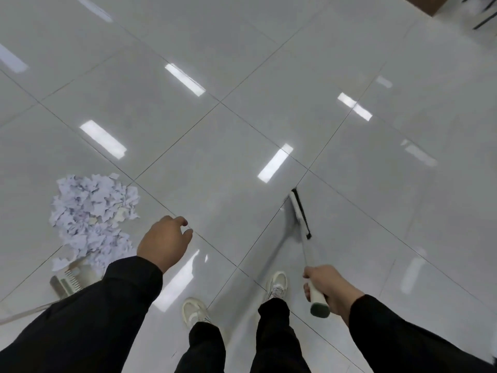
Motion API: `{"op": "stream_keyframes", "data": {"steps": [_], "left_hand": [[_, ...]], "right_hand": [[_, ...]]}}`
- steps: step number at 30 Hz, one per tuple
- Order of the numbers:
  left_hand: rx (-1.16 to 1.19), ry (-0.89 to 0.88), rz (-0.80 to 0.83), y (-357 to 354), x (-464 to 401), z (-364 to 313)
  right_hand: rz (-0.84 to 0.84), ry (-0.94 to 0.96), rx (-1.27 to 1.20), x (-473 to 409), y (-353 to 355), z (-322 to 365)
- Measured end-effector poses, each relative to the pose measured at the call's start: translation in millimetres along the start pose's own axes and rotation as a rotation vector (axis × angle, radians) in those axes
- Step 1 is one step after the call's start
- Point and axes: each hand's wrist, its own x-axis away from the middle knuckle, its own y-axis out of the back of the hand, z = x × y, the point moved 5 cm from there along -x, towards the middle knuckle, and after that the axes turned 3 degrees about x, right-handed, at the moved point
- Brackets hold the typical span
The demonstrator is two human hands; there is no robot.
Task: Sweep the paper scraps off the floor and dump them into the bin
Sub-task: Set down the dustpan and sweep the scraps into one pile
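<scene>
The right hand [326, 288] is wrapped around the white handle of a broom [305, 235], whose head rests on the floor tiles [242, 63] just ahead of the right shoe [277, 285]. The left hand [164, 242] hangs loose and holds nothing, fingers lightly curled, beside the heap of paper scraps [91, 214]. The heap's near edge spills onto a dustpan [70, 281] at the left. Ahead and to the right lies wide bare tile, up to a brown edge in the far corner.
</scene>
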Motion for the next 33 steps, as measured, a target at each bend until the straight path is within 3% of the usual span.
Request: {"op": "stream_keyframes", "data": {"steps": [7,14,18,25,31,33], "left_hand": [[0.031,0.147,0.007,8,15,62],[0.100,0.346,-0.036,41,73,152],[0.135,0.466,-0.033,45,109,209],[0.176,0.500,0.010,37,102,204],[0.187,0.302,0.121,13,57,107],[0.130,0.158,0.128,10,18,36]], "right_hand": [[0.230,-0.090,-0.070,39,-115,-38],[0.522,-0.057,0.102,109,-250,-7],[0.546,0.003,0.153,124,-285,16],[0.504,0.141,0.186,122,-220,28],[0.247,0.204,0.230,107,-74,16],[0.153,0.235,0.163,109,0,28]]}}
